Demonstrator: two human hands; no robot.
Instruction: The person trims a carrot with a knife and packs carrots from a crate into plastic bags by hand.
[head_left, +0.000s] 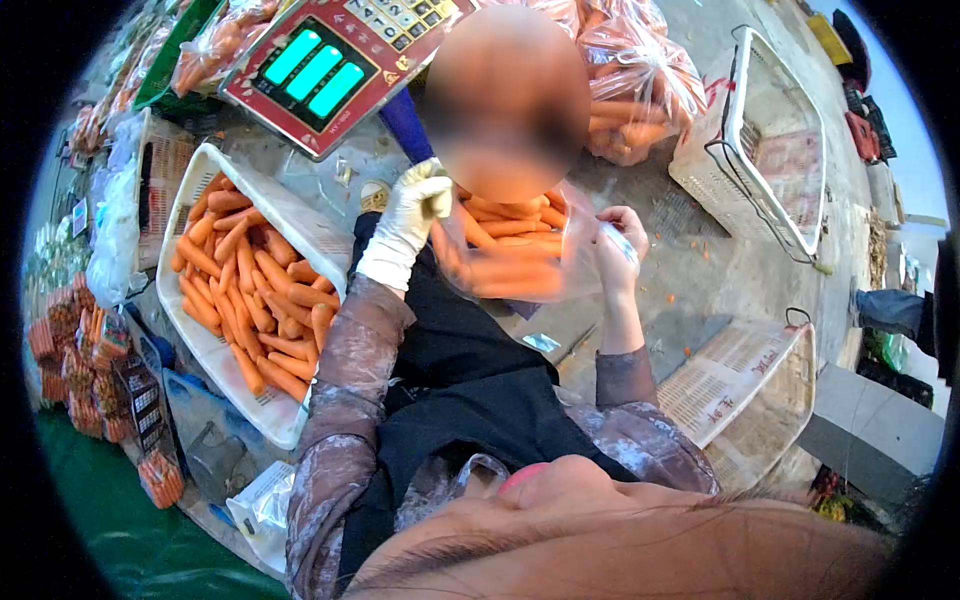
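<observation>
Grey floor [690, 285] holds crates [700, 165] near a red scale [345, 75]; hands [412, 200] [622, 245] grip a carrot-filled bag [515, 275].

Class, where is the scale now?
In the head view, the scale is at upper left, above both the carrot crate and the gloved left hand.

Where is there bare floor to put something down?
Mostly bare grey concrete floor shows between the bare right hand and the two white plastic crates on the right, with only small orange scraps. It's crowded on the left: another white plastic crate is heaped with long orange carrots, near a red rectangular digital scale.
</observation>
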